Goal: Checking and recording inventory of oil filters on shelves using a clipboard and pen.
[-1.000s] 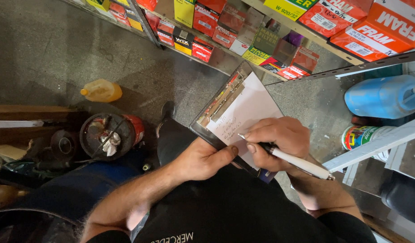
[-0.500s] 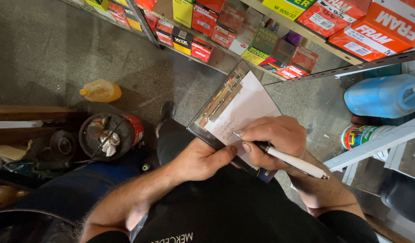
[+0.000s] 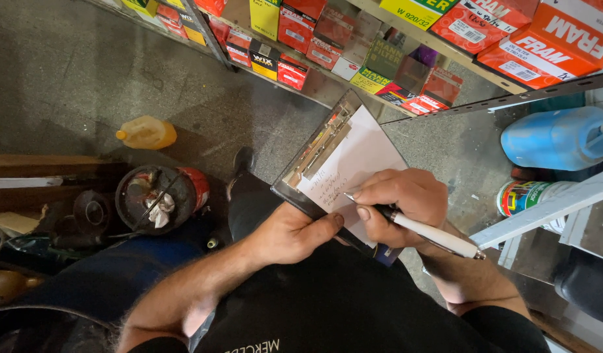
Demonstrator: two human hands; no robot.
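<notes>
My left hand [image 3: 289, 233] grips the near edge of a clipboard [image 3: 312, 157] from below, thumb on top. A white sheet of paper [image 3: 357, 157] is clamped to it, with a few handwritten lines near its lower left. My right hand [image 3: 401, 199] rests on the paper and holds a white pen [image 3: 432, 235], its tip touching the sheet just under the written lines. The board tilts away from me toward the shelves.
Metal shelving [image 3: 406, 111] packed with red, yellow and orange boxes runs across the top. A blue jug [image 3: 556, 138] and a striped can [image 3: 523, 196] stand at right. On the concrete floor lie a yellow bottle [image 3: 146, 133] and a round red-rimmed tin [image 3: 161, 198].
The pen tip has crept slightly left and down along the paper as the right hand writes. My left hand and the clipboard stay put.
</notes>
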